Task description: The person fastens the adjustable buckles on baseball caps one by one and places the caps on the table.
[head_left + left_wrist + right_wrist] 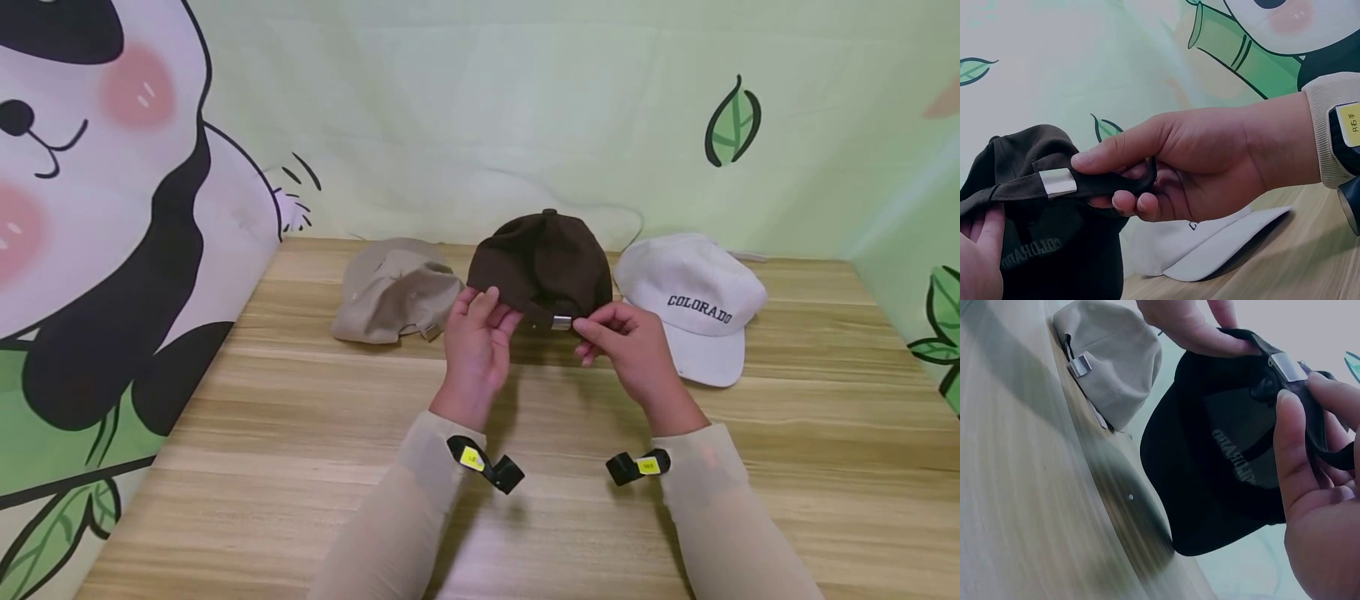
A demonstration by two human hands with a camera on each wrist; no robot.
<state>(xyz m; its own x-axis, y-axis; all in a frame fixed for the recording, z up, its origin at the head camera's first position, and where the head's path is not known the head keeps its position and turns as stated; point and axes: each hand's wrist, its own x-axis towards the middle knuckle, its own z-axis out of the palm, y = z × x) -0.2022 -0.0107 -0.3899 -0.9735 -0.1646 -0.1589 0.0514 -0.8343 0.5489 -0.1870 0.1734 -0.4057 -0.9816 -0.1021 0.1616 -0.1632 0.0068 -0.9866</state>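
A dark brown baseball cap [543, 254] is held up above the table, its back strap and silver metal buckle [562, 322] towards me. My left hand [480, 346] grips the cap's lower edge on the left, with fingers at the strap [1013, 190] in the left wrist view. On the other side my right hand [630, 346] pinches the strap right beside the buckle, thumb against finger. A loop of strap end [1335, 456] hangs by the right hand's fingers in the right wrist view. Faint lettering shows inside the cap.
To the left on the wooden table [300, 433] lies a beige cap [397, 287] with its own metal buckle [1080, 365]. A white cap [693, 275] lettered COLORADO lies to the right, close to my right hand. Behind stands a pale green printed backdrop [450, 108].
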